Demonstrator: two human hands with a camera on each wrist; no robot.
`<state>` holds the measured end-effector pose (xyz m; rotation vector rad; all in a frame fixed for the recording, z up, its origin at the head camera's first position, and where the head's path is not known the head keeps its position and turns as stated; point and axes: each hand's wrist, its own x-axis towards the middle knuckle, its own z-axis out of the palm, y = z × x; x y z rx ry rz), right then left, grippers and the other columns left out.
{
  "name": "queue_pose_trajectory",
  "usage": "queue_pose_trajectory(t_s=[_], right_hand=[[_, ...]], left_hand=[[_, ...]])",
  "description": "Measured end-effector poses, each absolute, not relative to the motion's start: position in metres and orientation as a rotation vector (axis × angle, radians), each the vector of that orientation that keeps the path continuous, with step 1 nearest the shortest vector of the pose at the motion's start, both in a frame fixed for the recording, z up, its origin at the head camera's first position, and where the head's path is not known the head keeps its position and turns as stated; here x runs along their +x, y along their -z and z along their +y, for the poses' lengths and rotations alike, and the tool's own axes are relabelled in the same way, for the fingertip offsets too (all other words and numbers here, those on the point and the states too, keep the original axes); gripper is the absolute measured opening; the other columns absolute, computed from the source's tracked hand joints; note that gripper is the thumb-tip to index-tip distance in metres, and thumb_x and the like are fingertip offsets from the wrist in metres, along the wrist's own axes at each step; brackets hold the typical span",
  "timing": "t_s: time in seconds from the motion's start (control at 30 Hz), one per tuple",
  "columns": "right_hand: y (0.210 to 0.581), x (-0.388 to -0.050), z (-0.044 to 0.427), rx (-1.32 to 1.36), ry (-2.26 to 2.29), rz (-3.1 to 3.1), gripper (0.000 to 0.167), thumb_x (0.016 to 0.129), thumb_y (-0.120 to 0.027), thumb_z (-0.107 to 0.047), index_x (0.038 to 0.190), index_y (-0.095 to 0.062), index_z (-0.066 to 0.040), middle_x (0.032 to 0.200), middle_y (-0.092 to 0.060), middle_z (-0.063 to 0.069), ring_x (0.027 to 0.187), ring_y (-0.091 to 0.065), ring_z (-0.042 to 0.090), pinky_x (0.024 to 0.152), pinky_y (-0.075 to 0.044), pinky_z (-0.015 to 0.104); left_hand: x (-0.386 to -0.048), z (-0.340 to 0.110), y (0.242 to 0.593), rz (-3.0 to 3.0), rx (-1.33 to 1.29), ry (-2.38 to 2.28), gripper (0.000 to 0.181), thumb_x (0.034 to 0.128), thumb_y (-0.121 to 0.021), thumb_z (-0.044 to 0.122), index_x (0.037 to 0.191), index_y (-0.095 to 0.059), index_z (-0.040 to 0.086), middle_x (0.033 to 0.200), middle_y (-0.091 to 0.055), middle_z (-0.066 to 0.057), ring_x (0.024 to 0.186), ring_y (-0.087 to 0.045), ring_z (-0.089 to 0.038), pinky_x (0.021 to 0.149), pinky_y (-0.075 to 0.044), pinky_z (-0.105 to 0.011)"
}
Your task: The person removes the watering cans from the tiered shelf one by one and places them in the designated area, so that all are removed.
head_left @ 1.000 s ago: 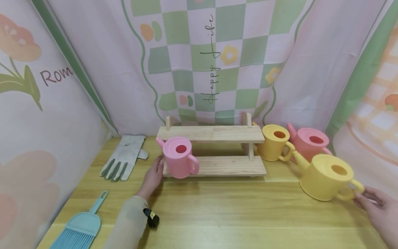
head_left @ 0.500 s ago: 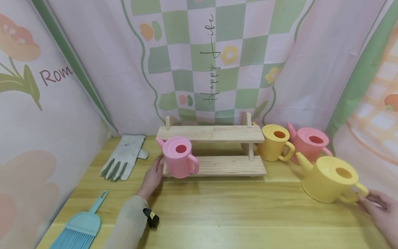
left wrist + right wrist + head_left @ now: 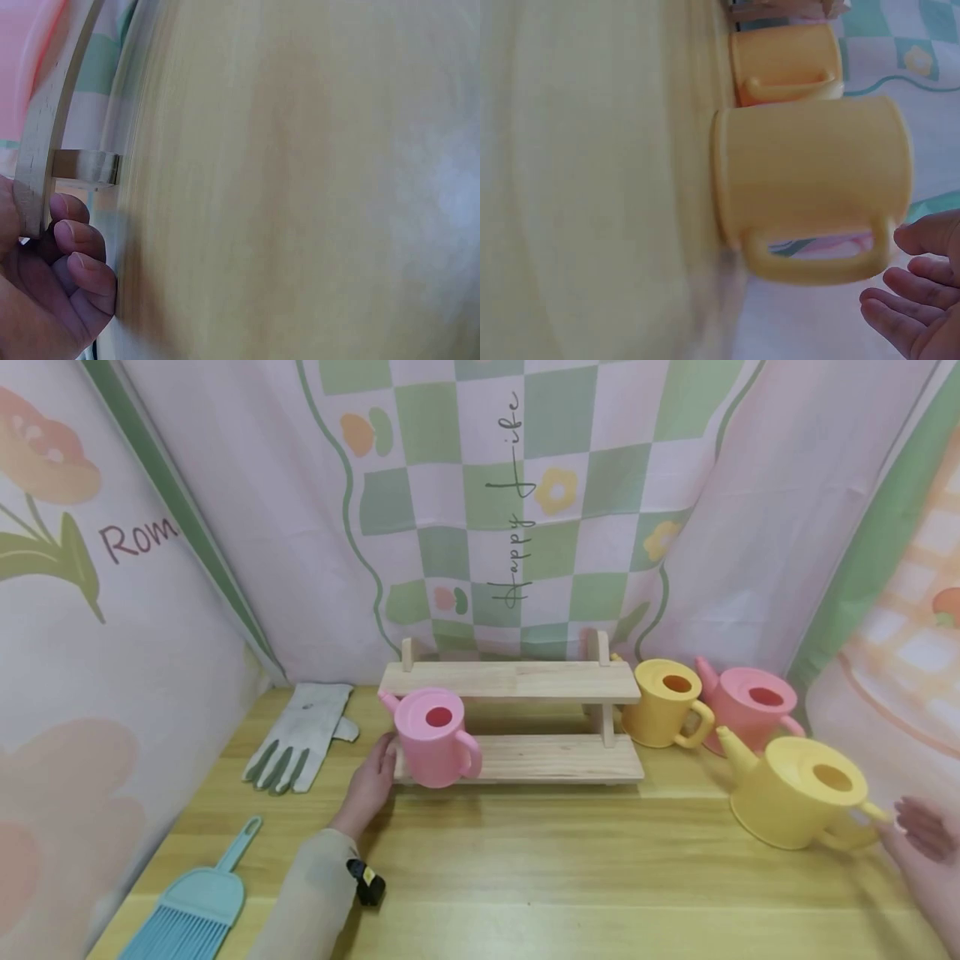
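Note:
My left hand [image 3: 371,782] grips the left end of a two-tier wooden shelf [image 3: 558,758] by its lower board. In the left wrist view, curled fingers [image 3: 90,274] lie under that board [image 3: 37,169]. A pink watering can [image 3: 427,747] stands on the lower board beside this hand, its spout to the left. At the right, a pale yellow watering can [image 3: 787,793] stands on the table, handle to the right. My right hand [image 3: 926,852] is just beside that handle [image 3: 817,270], fingers spread and not around it; whether the thumb touches it I cannot tell.
Right of the shelf stand a deeper yellow watering can [image 3: 660,710] and a coral pink one [image 3: 750,706]. A grey glove [image 3: 303,727] lies at the back left of the table [image 3: 525,868]. A blue brush with a dustpan-like head [image 3: 202,893] lies at the front left.
My right hand has let go of the pale yellow watering can's handle and opened its fingers. The can moved slightly right before that. The left hand has stayed on the shelf.

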<state>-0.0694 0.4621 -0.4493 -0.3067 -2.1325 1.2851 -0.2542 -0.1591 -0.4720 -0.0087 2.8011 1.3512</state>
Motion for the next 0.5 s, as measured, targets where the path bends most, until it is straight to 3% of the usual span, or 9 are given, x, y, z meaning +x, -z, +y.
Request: queue_pose_trajectory(t_s=[0.1, 0.2, 0.3, 0.5], right_hand=[[0.434, -0.071, 0.449, -0.325, -1.235, -2.14, 0.055, 0.096, -0.053, 0.002, 0.133, -0.045, -0.038, 0.111, -0.045, -0.038, 0.106, -0.042, -0.018, 0.098, -0.028, 0.0], [0.418, -0.075, 0.434, -0.306, -1.229, -2.108, 0.054, 0.095, -0.053, 0.004, 0.132, -0.048, -0.035, 0.115, -0.049, -0.034, 0.11, -0.043, -0.015, 0.099, -0.028, 0.001], [0.401, -0.08, 0.417, -0.253, -1.237, -2.098, 0.052, 0.094, -0.055, 0.005, 0.13, -0.054, -0.032, 0.116, -0.052, -0.031, 0.107, -0.047, -0.014, 0.095, -0.033, 0.0], [0.373, -0.092, 0.381, -0.078, -1.343, -2.104, 0.046, 0.087, -0.062, 0.013, 0.127, -0.063, -0.011, 0.108, -0.065, -0.025, 0.095, -0.06, -0.012, 0.079, -0.044, 0.001]], left_hand=[[-0.254, -0.159, 0.472, 2.804, -0.012, -1.352, 0.053, 0.1076, -0.027, 0.038, 0.155, -0.026, 0.013, 0.156, -0.03, -0.016, 0.142, -0.028, -0.039, 0.114, -0.024, -0.056], [-0.254, -0.159, 0.471, 2.804, -0.019, -1.346, 0.053, 0.1076, -0.027, 0.039, 0.155, -0.026, 0.014, 0.156, -0.03, -0.016, 0.142, -0.028, -0.038, 0.114, -0.024, -0.056], [-0.255, -0.159, 0.471, 2.805, -0.021, -1.338, 0.054, 0.1075, -0.026, 0.04, 0.155, -0.025, 0.015, 0.156, -0.03, -0.016, 0.142, -0.028, -0.038, 0.114, -0.024, -0.056], [-0.256, -0.159, 0.473, 2.809, -0.028, -1.332, 0.053, 0.1075, -0.026, 0.04, 0.155, -0.027, 0.015, 0.156, -0.031, -0.016, 0.141, -0.03, -0.039, 0.114, -0.025, -0.056]])
